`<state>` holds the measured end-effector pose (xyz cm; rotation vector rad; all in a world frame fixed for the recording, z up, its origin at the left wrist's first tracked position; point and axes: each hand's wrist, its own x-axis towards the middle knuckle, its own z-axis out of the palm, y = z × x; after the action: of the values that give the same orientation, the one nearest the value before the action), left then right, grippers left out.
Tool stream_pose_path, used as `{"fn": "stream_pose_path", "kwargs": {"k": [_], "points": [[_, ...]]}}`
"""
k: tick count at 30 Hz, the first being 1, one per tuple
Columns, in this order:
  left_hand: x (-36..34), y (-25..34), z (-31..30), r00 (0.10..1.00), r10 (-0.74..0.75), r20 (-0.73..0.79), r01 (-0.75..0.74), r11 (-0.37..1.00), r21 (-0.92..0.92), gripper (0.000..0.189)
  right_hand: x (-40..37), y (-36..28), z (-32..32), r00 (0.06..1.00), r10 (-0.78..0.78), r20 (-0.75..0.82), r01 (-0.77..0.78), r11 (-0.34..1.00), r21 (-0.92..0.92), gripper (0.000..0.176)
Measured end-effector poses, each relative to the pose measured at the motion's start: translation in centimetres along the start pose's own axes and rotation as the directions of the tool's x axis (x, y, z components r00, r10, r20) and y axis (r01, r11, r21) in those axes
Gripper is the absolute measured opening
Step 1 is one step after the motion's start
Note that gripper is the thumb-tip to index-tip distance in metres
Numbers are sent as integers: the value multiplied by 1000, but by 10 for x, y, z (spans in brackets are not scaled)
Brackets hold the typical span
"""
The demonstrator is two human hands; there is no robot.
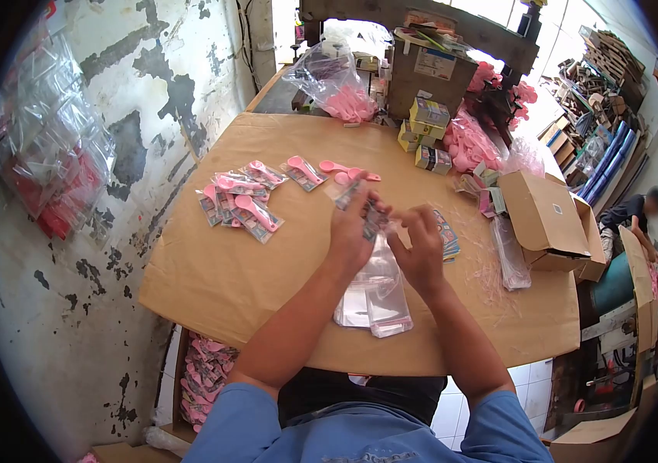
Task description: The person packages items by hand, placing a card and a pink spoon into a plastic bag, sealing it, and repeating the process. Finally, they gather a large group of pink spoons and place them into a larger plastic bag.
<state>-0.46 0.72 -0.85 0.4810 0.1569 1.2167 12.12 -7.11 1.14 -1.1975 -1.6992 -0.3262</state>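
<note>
My left hand (350,235) is closed on a clear plastic packet (375,220) with a printed card and what looks like a pink spoon in it. Close to the packet's right edge, my right hand (421,251) has its fingers pinched together; what they hold, if anything, is too small to make out. Below both hands lie flat clear plastic bags (388,305) in a stack. Printed cards (446,235) sit just right of my right hand. Beyond my left hand are loose pink spoons (352,170). To the left, several packed pink spoons (248,204) form a pile.
Brown paper covers the table (298,309). An open cardboard box (546,220) and plastic scraps are at the right, small yellow boxes (429,119) and bagged pink pieces (348,100) at the back. A crate of pink packets (205,374) stands below left. Another person (636,216) is far right.
</note>
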Motion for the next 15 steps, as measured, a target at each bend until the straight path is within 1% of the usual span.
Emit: {"fn": "stream_pose_path", "kwargs": {"k": [3,4,5,7,8,9,10,11,13,14,15], "points": [[29,26,-38,990,70,-119,-98,964,-249,24,6,-7,-14,996,-38,86,33,997,65,22],[34,40,-43,981,108,-163,-149,952,-266,22,9,-6,-13,995,78,68,-86,988,131,12],[38,55,-50,967,144,-208,-200,939,-278,21,16,-5,-12,975,174,137,-189,976,110,12],[40,74,-56,930,204,-305,-289,919,-266,20,36,-1,-14,894,361,264,-386,921,46,13],[41,81,-55,908,228,-352,-324,914,-242,20,41,13,-8,870,327,369,-359,933,17,17],[40,84,-54,884,250,-396,-354,910,-216,21,46,24,4,832,352,429,-390,921,1,19],[40,85,-54,881,257,-398,-363,905,-221,21,51,35,16,791,374,483,-419,908,-18,20],[42,84,-57,898,258,-358,-355,904,-238,21,58,46,28,749,391,535,-442,896,-37,22],[44,79,-62,923,265,-278,-340,901,-269,21,68,57,59,716,454,530,-417,888,-196,25],[44,78,-61,923,274,-270,-337,914,-226,22,69,62,75,700,483,527,-402,875,-269,27],[41,77,-54,922,281,-265,-333,926,-178,23,63,70,92,735,448,509,-364,894,-261,28]]}}
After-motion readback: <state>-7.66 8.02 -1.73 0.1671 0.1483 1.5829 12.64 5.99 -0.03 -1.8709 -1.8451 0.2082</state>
